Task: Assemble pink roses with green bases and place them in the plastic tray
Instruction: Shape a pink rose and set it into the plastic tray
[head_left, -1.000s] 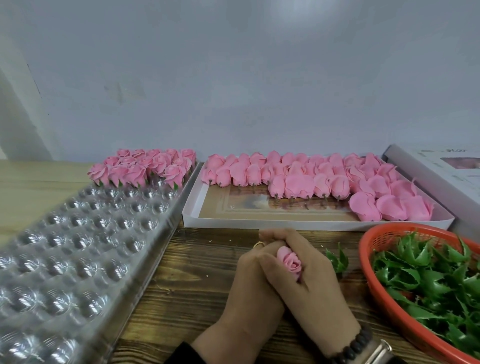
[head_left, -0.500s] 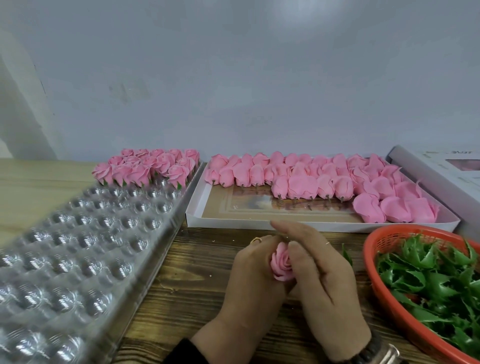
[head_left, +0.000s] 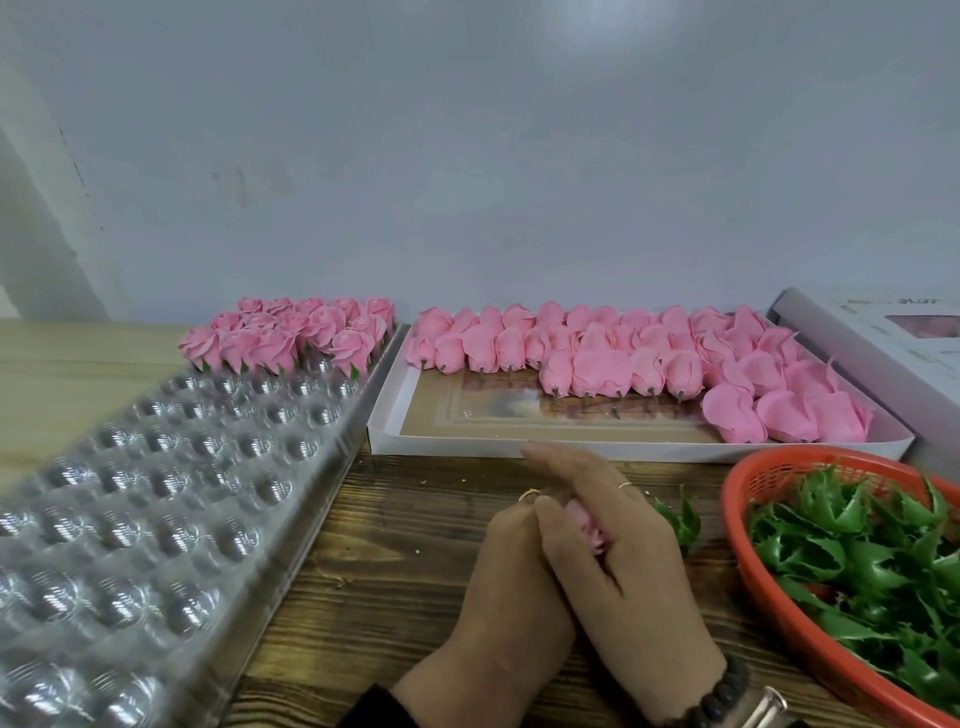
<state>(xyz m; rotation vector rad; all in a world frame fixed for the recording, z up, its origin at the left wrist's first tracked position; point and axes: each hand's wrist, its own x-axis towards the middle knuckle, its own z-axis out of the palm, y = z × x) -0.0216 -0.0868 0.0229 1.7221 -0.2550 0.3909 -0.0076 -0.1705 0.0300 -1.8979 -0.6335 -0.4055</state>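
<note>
One pink rose (head_left: 589, 527) is pressed between both my hands at the table's middle, mostly hidden by fingers. My left hand (head_left: 506, 587) wraps it from the left. My right hand (head_left: 618, 561) covers it from the right, fingers stretched forward. Its green base is hidden. The clear plastic tray (head_left: 156, 509) with round cups lies to the left. Several finished roses (head_left: 291, 335) with green bases fill its far end. Loose pink rose heads (head_left: 623, 358) lie in a white box (head_left: 452, 444). Green bases (head_left: 872, 566) fill an orange basket (head_left: 748, 519).
One loose green base (head_left: 680, 519) lies on the dark wooden table (head_left: 405, 561) just right of my hands. A grey-white box (head_left: 883, 343) stands at the far right. A pale wall rises behind everything.
My right hand has closed further over the rose, so less of the flower shows. The hands have shifted slightly toward the white box.
</note>
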